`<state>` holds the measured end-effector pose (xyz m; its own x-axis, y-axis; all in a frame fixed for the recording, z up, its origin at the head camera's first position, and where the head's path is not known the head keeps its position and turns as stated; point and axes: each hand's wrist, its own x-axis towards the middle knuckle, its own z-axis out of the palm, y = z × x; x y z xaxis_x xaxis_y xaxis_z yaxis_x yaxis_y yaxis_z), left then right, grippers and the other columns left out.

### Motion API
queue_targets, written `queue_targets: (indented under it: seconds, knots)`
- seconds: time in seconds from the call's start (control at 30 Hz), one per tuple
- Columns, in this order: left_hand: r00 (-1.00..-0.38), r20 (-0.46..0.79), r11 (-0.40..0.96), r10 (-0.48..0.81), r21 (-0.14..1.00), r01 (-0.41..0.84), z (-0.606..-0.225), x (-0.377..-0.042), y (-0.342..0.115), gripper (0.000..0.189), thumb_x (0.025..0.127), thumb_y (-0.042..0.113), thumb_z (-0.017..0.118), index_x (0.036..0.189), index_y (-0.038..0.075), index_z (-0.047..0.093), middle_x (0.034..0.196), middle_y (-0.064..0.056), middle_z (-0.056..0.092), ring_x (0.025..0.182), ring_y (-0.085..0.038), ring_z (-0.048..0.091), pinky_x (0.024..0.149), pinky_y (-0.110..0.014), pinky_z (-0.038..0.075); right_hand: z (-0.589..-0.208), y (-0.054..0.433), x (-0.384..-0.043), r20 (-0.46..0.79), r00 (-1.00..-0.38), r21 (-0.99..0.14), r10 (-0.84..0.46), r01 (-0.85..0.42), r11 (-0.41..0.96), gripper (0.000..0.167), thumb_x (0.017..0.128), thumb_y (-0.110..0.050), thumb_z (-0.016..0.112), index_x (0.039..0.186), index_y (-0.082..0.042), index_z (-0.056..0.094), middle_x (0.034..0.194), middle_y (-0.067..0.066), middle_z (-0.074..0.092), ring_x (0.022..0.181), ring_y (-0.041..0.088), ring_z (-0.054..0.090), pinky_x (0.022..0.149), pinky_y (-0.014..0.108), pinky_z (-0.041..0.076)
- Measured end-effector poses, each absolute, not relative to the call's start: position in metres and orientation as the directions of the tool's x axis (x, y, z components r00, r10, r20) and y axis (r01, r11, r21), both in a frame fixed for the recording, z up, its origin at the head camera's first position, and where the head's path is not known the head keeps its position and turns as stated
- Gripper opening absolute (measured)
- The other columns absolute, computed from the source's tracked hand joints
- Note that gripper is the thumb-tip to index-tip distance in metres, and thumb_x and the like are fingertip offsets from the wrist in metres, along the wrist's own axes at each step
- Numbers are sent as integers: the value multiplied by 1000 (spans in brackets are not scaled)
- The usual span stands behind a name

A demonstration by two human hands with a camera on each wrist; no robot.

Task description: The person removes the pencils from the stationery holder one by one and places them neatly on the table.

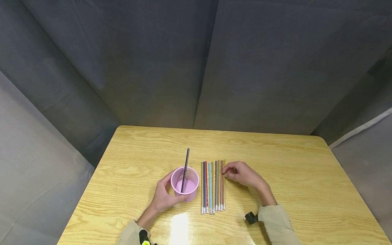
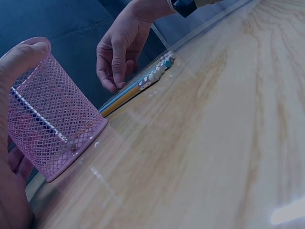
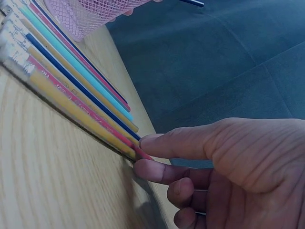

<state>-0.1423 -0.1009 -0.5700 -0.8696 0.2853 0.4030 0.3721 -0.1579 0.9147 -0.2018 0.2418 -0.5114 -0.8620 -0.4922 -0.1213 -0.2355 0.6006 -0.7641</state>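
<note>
A pink mesh pencil cup (image 1: pixel 186 197) stands on the table, held by my left hand (image 1: pixel 165 197) with the thumb and fingers curled round its side. One dark pencil (image 1: pixel 186 163) leans inside it, its upper end above the rim. To the cup's right, several pencils lie side by side in a row, among them a light blue pencil (image 1: pixel 210 187), eraser ends towards me. My right hand (image 1: pixel 243 174) is at the row's right side. In the right wrist view, its thumb and index finger pinch the far end of a red pencil (image 3: pixel 81 98), beside a yellow pencil (image 3: pixel 86 117).
The wooden table (image 1: pixel 291 163) extends well to both sides of the hands. Grey curtains (image 1: pixel 159 68) hang behind it and at its sides. A bright reflection lies on the tabletop near the front.
</note>
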Motion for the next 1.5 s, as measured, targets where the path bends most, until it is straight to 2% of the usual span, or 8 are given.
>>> queue_targets:
  seconds: [0.23, 0.47, 0.57, 0.67, 0.7, 1.23, 1.37, 1.5]
  knots:
    - [-868, 412, -151, 277, 911, 384, -570, -142, -100, 91, 63, -11, 90, 145, -10, 50, 136, -38, 58, 125, -58, 55, 116, -37, 47, -508, 242, -201, -71, -897, -764, -437, -233, 602, 16, 98, -5, 69, 112, -9, 75, 96, 4, 71, 63, 11, 48, 53, 21, 44]
    - [-863, 424, -130, 275, 905, 404, -571, -143, -100, 90, 64, -10, 91, 145, -8, 52, 136, -36, 59, 124, -57, 56, 115, -37, 49, -501, 236, -199, 59, -899, -787, -435, -309, 533, 35, 99, -8, 71, 134, -11, 70, 66, 3, 52, 51, 4, 34, 45, 19, 34]
    - [-860, 430, -129, 276, 903, 410, -571, -143, -100, 90, 64, -10, 90, 145, -9, 51, 136, -37, 59, 123, -58, 56, 114, -38, 49, -499, 231, -198, 125, -879, -792, -460, -368, 487, 36, 99, -10, 71, 136, -12, 69, 98, 12, 72, 54, 2, 36, 46, 20, 36]
    - [-862, 425, -138, 277, 905, 402, -572, -143, -101, 91, 64, -10, 90, 145, -9, 51, 136, -37, 59, 123, -58, 56, 115, -38, 49, -496, 224, -195, 150, -863, -791, -483, -397, 465, 37, 100, -13, 70, 137, -12, 68, 140, 16, 65, 57, 3, 37, 49, 20, 37]
    - [-862, 423, -143, 278, 906, 398, -572, -143, -101, 91, 64, -10, 90, 146, -9, 51, 136, -37, 59, 123, -58, 55, 115, -38, 49, -495, 222, -195, 153, -857, -789, -492, -406, 462, 37, 101, -14, 70, 138, -12, 68, 144, 17, 63, 58, 3, 37, 50, 20, 37]
    - [-866, 418, -114, 274, 908, 402, -571, -143, -101, 90, 65, -10, 90, 146, -5, 53, 138, -31, 61, 125, -55, 56, 115, -37, 48, -488, 182, -182, 244, -770, -805, -590, -500, 320, 37, 105, -11, 62, 141, -9, 65, 150, 14, 58, 66, 7, 43, 60, 20, 43]
    - [-866, 416, -113, 276, 909, 400, -569, -143, -101, 89, 66, -9, 90, 146, -6, 52, 139, -31, 61, 126, -55, 56, 116, -39, 47, -484, 174, -181, 234, -763, -819, -602, -488, 300, 37, 107, -13, 58, 144, -11, 63, 152, 10, 58, 84, 12, 58, 71, 23, 52]
    - [-866, 415, -107, 279, 910, 401, -569, -143, -101, 88, 66, -8, 90, 145, -8, 52, 137, -35, 59, 126, -56, 55, 117, -45, 46, -481, 166, -179, 203, -753, -840, -626, -462, 285, 38, 110, -15, 52, 148, -14, 60, 155, 5, 55, 132, 22, 58, 109, 39, 53]
